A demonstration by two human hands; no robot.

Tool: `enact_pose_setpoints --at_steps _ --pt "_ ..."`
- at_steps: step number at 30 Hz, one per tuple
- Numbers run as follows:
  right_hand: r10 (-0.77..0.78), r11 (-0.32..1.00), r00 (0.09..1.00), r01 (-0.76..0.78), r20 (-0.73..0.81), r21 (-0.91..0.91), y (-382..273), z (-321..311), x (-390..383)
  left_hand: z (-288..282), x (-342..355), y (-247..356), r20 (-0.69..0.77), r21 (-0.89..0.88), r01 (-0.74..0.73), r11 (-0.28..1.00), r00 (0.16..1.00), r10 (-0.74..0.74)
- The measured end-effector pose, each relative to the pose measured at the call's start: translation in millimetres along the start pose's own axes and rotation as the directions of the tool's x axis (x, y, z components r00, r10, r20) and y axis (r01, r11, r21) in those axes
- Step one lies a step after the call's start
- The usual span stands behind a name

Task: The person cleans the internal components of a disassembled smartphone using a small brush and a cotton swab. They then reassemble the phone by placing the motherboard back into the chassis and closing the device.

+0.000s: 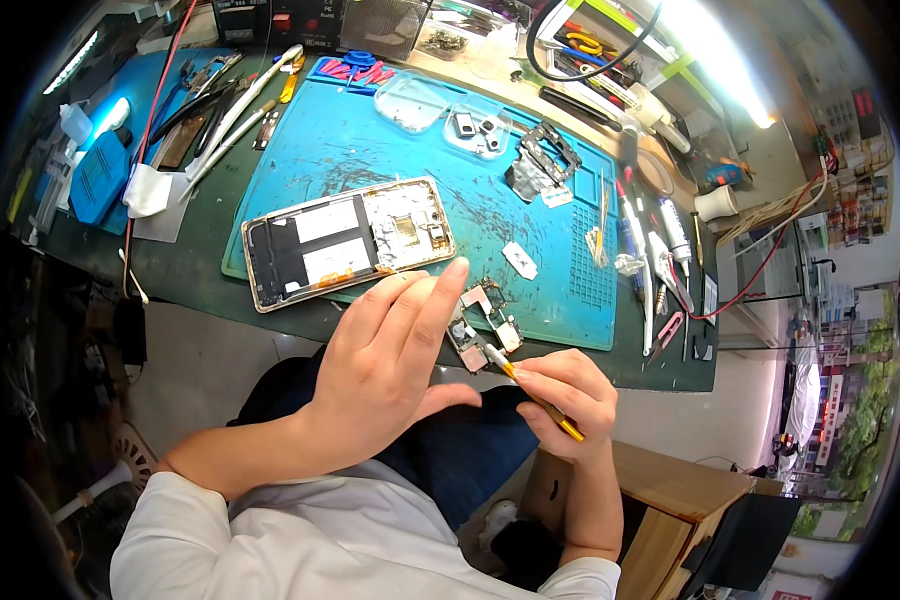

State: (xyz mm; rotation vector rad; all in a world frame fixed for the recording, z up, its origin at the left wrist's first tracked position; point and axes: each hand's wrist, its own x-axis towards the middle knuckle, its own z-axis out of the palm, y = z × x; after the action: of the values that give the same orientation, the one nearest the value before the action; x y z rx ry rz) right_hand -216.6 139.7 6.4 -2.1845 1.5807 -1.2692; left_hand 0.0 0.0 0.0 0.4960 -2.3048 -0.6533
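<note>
Tabletop [200,280] carries a blue mat [530,230], the board [485,320] at its near edge, probably for easy reach. Right hand [575,395] pinches a tool [567,424] mid-shaft, likely for control; left hand [385,350] seems unloaded, thumb spread from extended fingers.

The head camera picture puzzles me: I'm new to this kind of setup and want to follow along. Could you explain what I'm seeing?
Of course. There is no robot, just a person's two bare hands. The one picture comes from a wide camera worn on the head, looking down, so straight edges bend.

On the dark desk lies a blue mat. It carries an opened phone and a clear tray of small parts.

The right hand holds a yellow-handled tool, its tip at a small circuit board by the mat's near edge. The left hand is open beside the board; I can't tell whether it touches it.
</note>
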Motion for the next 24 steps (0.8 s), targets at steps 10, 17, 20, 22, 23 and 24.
enact_pose_setpoints --at_steps 10,17,20,22,23,24 --pt "0.002 0.999 1.000 -0.002 0.010 -0.039 -1 9 6 8 -3 -4 -0.122 0.084 -0.005 0.996 0.992 0.015" --pt "0.014 0.998 0.999 -0.012 0.032 -0.054 -2 2 3 9 1 -4 -0.148 0.054 -0.008 0.998 0.989 0.016" --pt "0.023 0.999 1.000 -0.023 0.007 -0.045 -2 0 -1 9 2 -3 -0.148 0.036 -0.010 0.999 0.989 0.015" --pt "0.031 0.998 1.000 -0.031 -0.002 -0.048 -2 1 0 9 2 -3 -0.141 0.034 -0.005 0.999 0.990 0.010" --pt "0.035 0.998 0.999 -0.035 -0.007 -0.049 -2 2 1 9 2 -3 -0.137 0.034 -0.003 0.999 0.991 0.008" --pt "0.035 0.998 0.999 -0.034 0.008 -0.054 -2 2 3 9 2 -3 -0.138 0.031 -0.003 1.000 0.990 0.008"
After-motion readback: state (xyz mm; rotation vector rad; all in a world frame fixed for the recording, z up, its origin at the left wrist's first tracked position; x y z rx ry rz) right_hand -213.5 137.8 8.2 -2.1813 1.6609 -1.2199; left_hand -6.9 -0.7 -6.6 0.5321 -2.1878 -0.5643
